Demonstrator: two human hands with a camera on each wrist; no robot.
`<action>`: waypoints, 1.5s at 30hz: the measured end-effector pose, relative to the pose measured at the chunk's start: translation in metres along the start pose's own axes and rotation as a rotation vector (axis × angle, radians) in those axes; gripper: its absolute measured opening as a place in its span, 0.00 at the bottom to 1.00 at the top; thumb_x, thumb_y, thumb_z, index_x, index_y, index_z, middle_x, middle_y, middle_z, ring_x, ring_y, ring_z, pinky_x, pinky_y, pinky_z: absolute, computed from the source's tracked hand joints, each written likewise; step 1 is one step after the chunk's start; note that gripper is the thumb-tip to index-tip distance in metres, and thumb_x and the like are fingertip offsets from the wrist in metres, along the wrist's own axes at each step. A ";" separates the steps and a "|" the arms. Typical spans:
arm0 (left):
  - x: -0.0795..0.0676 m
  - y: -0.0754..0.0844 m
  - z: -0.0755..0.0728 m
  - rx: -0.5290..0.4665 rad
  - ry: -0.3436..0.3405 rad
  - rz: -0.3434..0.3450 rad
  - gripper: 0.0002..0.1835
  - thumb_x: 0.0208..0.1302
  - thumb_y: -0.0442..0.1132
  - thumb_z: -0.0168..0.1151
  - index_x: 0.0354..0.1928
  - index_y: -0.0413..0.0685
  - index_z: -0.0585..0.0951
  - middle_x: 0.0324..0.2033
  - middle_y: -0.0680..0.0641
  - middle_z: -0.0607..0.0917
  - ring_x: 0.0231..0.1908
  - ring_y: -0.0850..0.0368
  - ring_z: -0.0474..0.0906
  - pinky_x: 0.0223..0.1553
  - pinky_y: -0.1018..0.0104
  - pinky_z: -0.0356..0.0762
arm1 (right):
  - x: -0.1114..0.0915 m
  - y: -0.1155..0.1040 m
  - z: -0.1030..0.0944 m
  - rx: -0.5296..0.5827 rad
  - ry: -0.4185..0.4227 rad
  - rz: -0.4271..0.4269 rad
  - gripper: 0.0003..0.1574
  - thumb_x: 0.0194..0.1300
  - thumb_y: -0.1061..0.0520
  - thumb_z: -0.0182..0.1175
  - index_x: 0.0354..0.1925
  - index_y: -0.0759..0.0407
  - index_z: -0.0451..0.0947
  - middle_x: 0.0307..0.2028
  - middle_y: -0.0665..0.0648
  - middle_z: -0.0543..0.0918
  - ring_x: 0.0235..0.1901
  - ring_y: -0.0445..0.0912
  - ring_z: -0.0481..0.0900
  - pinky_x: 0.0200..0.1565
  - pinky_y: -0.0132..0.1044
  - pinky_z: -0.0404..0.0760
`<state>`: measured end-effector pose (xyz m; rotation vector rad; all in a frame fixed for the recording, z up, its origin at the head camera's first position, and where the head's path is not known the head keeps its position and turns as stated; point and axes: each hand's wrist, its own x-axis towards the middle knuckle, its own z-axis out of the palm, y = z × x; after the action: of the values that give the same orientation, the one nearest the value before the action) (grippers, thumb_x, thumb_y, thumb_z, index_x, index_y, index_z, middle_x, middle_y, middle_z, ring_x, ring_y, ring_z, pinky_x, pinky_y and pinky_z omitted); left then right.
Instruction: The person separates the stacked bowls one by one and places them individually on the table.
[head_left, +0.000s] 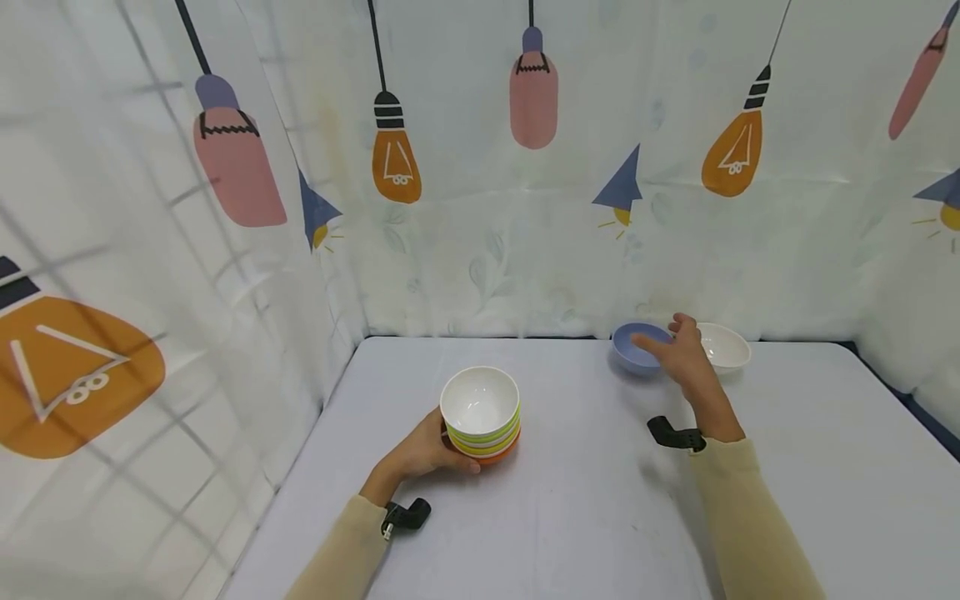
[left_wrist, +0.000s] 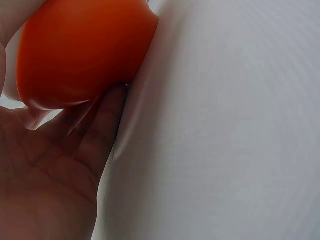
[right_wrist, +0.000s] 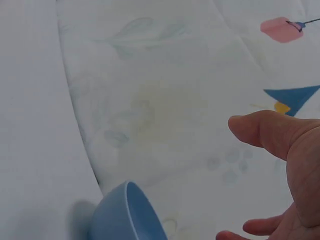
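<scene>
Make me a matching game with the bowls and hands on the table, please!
Things:
1. stack of bowls
2. blue bowl
3. white bowl
4. left hand

Places or states:
A. far back on the table, just right of the right hand
B. holding the bottom of the stack
C. white bowl on top, orange at the bottom
D. at the fingertips of the right hand

Pairs: 1-C, 2-D, 3-A, 4-B

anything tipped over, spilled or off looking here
Nothing stands out. The stack of bowls sits upright in the left hand, and the blue bowl and white bowl by the right hand stand upright, unspilled.
</scene>
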<state>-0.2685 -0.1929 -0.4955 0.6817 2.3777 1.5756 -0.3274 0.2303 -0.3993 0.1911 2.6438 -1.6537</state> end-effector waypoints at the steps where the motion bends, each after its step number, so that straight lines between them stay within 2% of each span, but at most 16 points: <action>1: 0.000 0.000 0.000 -0.001 0.001 0.000 0.57 0.33 0.42 0.84 0.68 0.69 0.60 0.61 0.59 0.73 0.63 0.57 0.68 0.66 0.51 0.62 | -0.002 -0.003 0.001 0.008 -0.019 -0.014 0.70 0.60 0.33 0.61 0.75 0.56 0.25 0.75 0.65 0.41 0.73 0.64 0.47 0.68 0.62 0.56; 7: 0.000 -0.002 0.000 0.000 -0.005 -0.004 0.57 0.33 0.42 0.84 0.68 0.70 0.60 0.61 0.59 0.73 0.63 0.57 0.68 0.66 0.50 0.62 | -0.014 -0.021 0.010 0.054 -0.149 -0.094 0.67 0.60 0.36 0.63 0.76 0.52 0.29 0.75 0.62 0.49 0.71 0.60 0.55 0.68 0.60 0.58; 11: 0.000 0.000 0.000 -0.006 0.000 -0.006 0.57 0.33 0.42 0.84 0.67 0.71 0.61 0.61 0.60 0.74 0.63 0.58 0.68 0.66 0.50 0.61 | -0.020 -0.029 0.020 0.047 -0.207 -0.173 0.63 0.60 0.38 0.64 0.76 0.51 0.36 0.73 0.60 0.55 0.69 0.59 0.60 0.66 0.58 0.62; 19: 0.000 0.000 0.000 -0.008 -0.004 -0.005 0.56 0.34 0.42 0.84 0.67 0.69 0.61 0.61 0.59 0.73 0.63 0.57 0.68 0.65 0.51 0.62 | -0.029 -0.035 0.051 0.018 -0.338 -0.383 0.50 0.60 0.43 0.66 0.72 0.50 0.53 0.66 0.56 0.66 0.65 0.57 0.69 0.60 0.55 0.73; 23: 0.000 0.000 0.000 -0.009 -0.002 -0.002 0.57 0.33 0.42 0.84 0.68 0.69 0.61 0.61 0.59 0.74 0.63 0.57 0.68 0.65 0.52 0.62 | -0.035 -0.038 0.070 0.012 -0.397 -0.450 0.47 0.58 0.43 0.68 0.69 0.47 0.57 0.63 0.53 0.69 0.63 0.55 0.70 0.61 0.54 0.71; 29: 0.000 0.000 0.000 -0.010 -0.005 0.009 0.57 0.34 0.42 0.84 0.68 0.69 0.60 0.62 0.58 0.73 0.63 0.57 0.68 0.65 0.52 0.63 | -0.043 -0.043 0.094 0.026 -0.476 -0.498 0.45 0.58 0.44 0.69 0.67 0.47 0.59 0.63 0.53 0.70 0.63 0.56 0.70 0.65 0.55 0.67; 35: 0.000 0.002 0.000 -0.025 -0.003 -0.004 0.57 0.34 0.42 0.84 0.68 0.70 0.60 0.61 0.59 0.73 0.62 0.57 0.69 0.65 0.51 0.63 | -0.049 -0.043 0.116 -0.011 -0.526 -0.498 0.44 0.57 0.43 0.69 0.67 0.45 0.60 0.65 0.51 0.68 0.63 0.56 0.69 0.65 0.53 0.67; 41: -0.001 0.004 0.001 -0.025 0.002 -0.025 0.55 0.34 0.40 0.84 0.67 0.66 0.62 0.60 0.57 0.74 0.61 0.57 0.70 0.64 0.54 0.65 | -0.058 -0.040 0.132 -0.020 -0.569 -0.506 0.47 0.55 0.43 0.70 0.67 0.45 0.59 0.65 0.47 0.65 0.63 0.54 0.69 0.65 0.51 0.68; 45: -0.001 0.004 0.001 -0.027 0.008 -0.023 0.55 0.34 0.39 0.84 0.67 0.65 0.62 0.60 0.56 0.74 0.60 0.56 0.70 0.64 0.52 0.65 | -0.061 -0.038 0.141 -0.031 -0.571 -0.534 0.51 0.53 0.43 0.72 0.69 0.47 0.58 0.66 0.48 0.64 0.62 0.52 0.68 0.64 0.51 0.68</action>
<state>-0.2660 -0.1915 -0.4924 0.6411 2.3565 1.6013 -0.2780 0.0815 -0.4220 -0.9153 2.3668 -1.4607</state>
